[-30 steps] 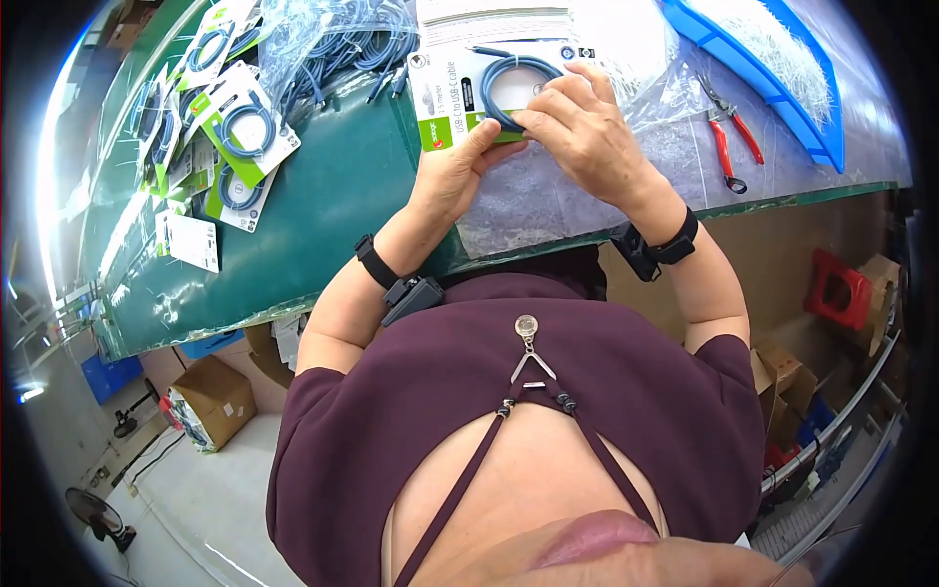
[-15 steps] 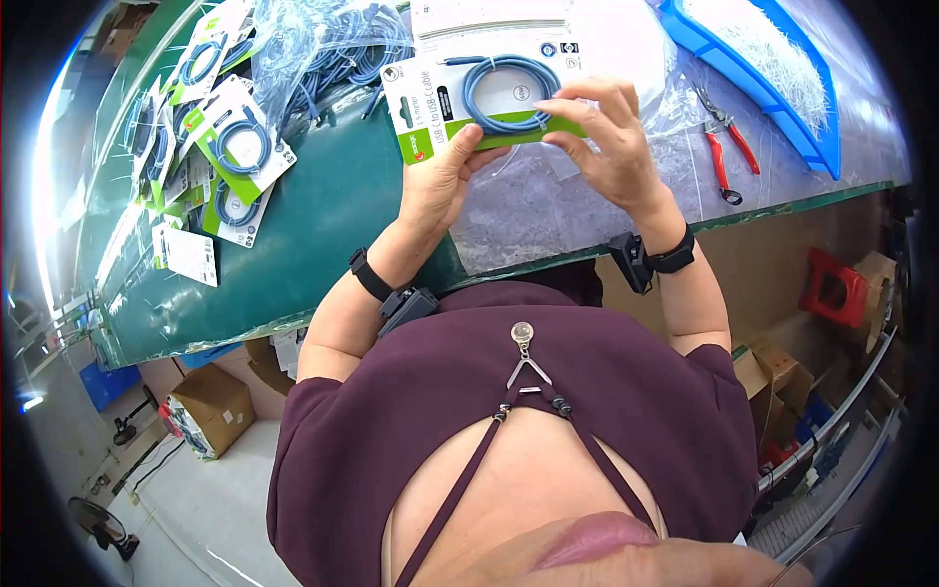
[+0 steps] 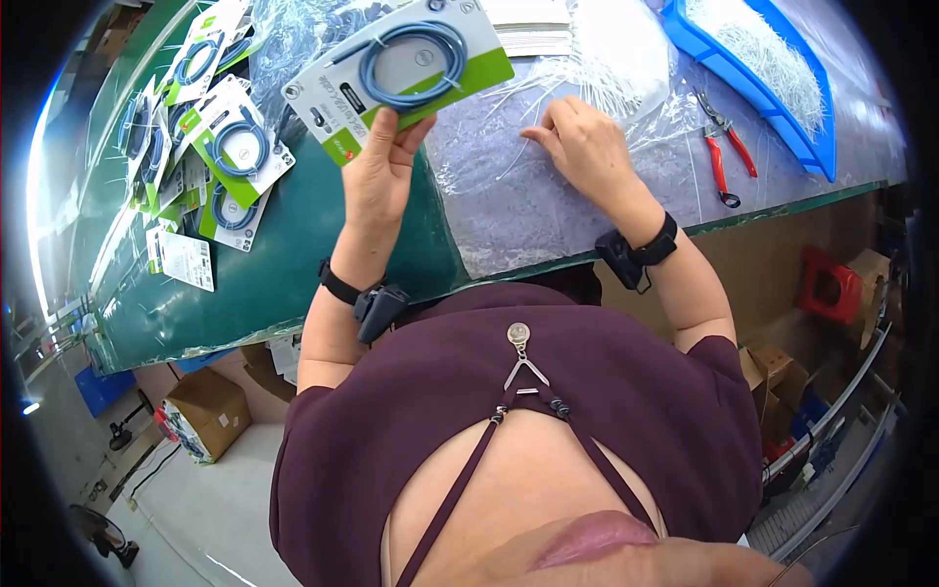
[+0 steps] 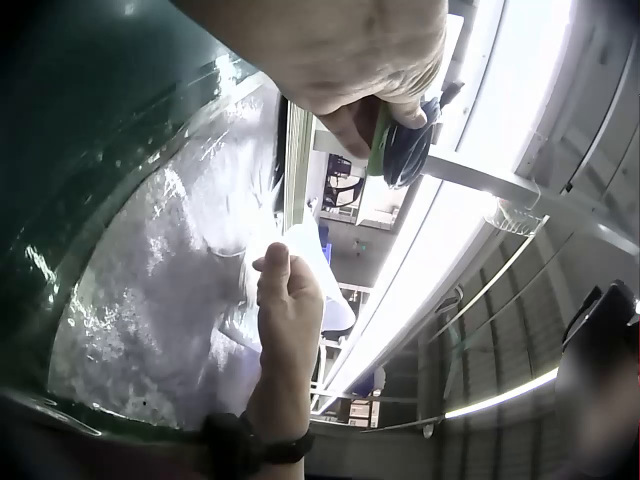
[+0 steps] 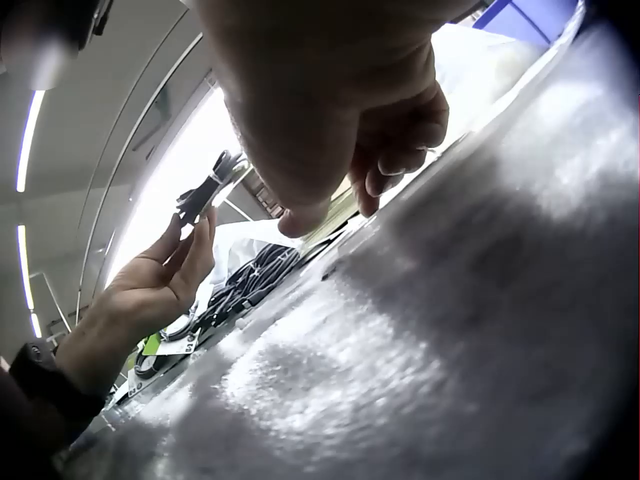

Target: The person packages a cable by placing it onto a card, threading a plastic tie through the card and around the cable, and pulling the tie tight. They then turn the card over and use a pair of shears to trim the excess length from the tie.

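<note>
My left hand pinches a lower edge of a green-and-white USB-C cable package, thumb in front. A coiled blue cable is fixed on the card. The package is tilted and raised, overlapping the bagged cables behind it. In the left wrist view, the hand covers much of the package, and the coil shows edge-on. My right hand is over the grey mat with its thumb out and fingers loosely curled, holding nothing visible. Thin white ties lie just beyond it.
Carded cables are piled on the green table at left. A plastic bag of loose cables lies behind. At right are red-handled pliers and a blue tray of white strips. A stack of white cards stands at the back.
My right hand has let go of the package and drawn down a little. My left hand has carried the package leftward and away from the body, tilting it.
</note>
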`<state>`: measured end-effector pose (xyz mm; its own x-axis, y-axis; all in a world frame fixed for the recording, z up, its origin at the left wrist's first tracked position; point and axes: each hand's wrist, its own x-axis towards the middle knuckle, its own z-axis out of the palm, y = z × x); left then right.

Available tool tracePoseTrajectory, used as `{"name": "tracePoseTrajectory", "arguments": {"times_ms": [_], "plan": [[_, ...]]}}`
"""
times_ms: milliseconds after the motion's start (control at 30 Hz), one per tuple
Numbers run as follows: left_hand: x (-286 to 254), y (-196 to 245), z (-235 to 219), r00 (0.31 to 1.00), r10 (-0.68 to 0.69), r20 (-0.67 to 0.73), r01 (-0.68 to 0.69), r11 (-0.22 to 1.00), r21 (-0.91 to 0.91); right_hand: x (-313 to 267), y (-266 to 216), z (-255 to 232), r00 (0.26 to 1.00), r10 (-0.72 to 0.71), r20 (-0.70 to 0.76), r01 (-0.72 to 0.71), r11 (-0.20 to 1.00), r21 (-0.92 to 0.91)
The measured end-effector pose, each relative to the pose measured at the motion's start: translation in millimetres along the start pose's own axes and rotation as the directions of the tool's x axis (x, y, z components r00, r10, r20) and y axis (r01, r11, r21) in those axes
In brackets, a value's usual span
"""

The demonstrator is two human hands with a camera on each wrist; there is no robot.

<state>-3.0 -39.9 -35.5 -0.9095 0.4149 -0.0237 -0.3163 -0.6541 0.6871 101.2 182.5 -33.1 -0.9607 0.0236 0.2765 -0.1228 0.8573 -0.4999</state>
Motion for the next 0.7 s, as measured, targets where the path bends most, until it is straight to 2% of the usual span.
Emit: {"name": "tracePoseTrajectory", "arguments": {"times_ms": [67, 200, 300, 333, 400, 433, 533, 633, 700], "plan": [[-1.1, -9.4, 1.4, 1.000, -0.009, -0.006, 0.009, 1.000, -0.005, 2.7, -2.4, 4.3, 0.983, 0.183, -0.011, -0.179, 0.950, -0.256], [-0.4, -15.5, 9.2, 1.000, -0.024, -0.018, 0.024, 1.000, -0.009, -5.9, -7.7, 18.5, 0.968, 0.229, -0.099, -0.246, 0.947, -0.208], [3.3, -16.3, 13.5, 0.999, -0.035, -0.002, 0.035, 0.999, -0.038, -14.2, -8.7, 18.8, 0.953, 0.285, -0.103, -0.300, 0.934, -0.195], [5.2, -18.4, 10.7, 0.996, -0.084, 0.002, 0.084, 0.993, -0.086, -16.7, -8.9, 17.2, 0.944, 0.315, -0.101, -0.329, 0.925, -0.190], [7.9, -18.2, 10.1, 0.983, -0.182, 0.011, 0.181, 0.967, -0.177, -21.3, -12.2, 15.7, 0.947, 0.298, -0.122, -0.319, 0.919, -0.230], [9.3, -18.8, 10.6, 0.984, -0.180, 0.010, 0.178, 0.968, -0.176, -22.9, -13.5, 15.2, 0.949, 0.282, -0.139, -0.310, 0.911, -0.271], [11.8, -22.6, 18.1, 0.942, -0.324, 0.086, 0.329, 0.845, -0.422, -24.3, -11.0, 16.4, 0.957, 0.249, -0.145, -0.284, 0.904, -0.321], [11.5, -22.7, 30.5, 0.923, -0.364, 0.125, 0.376, 0.788, -0.487, -23.2, -8.9, 13.6, 0.969, 0.212, -0.130, -0.245, 0.903, -0.352], [14.0, -21.1, 37.7, 0.916, -0.373, 0.146, 0.392, 0.759, -0.520, -21.7, -12.8, 3.1, 0.970, 0.160, -0.183, -0.178, 0.980, -0.087]]}}
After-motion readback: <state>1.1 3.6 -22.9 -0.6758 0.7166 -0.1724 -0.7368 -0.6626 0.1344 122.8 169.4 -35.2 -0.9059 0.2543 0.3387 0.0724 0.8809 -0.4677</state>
